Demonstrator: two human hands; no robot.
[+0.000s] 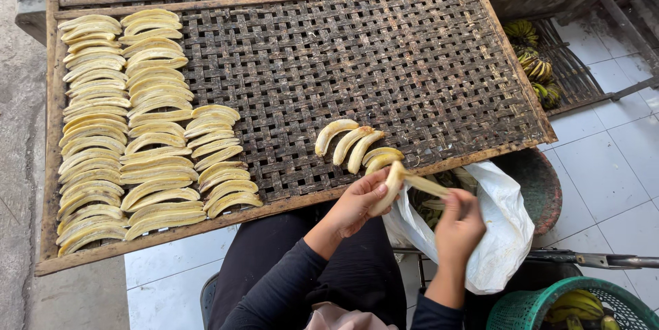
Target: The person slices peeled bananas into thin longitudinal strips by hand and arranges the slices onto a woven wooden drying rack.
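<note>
A white tiled floor point(604, 158) lies under a big woven tray point(384, 55). Rows of banana halves point(130, 124) fill the tray's left end; four loose halves point(353, 146) lie near its front edge. Just beyond that edge, over a white bag point(504, 220), the left hand point(357, 203) pinches a peeled banana point(392, 186), long axis upright, tip toward the tray. The right hand point(458, 223) pinches a peel strip point(427, 186) pointing left.
</note>
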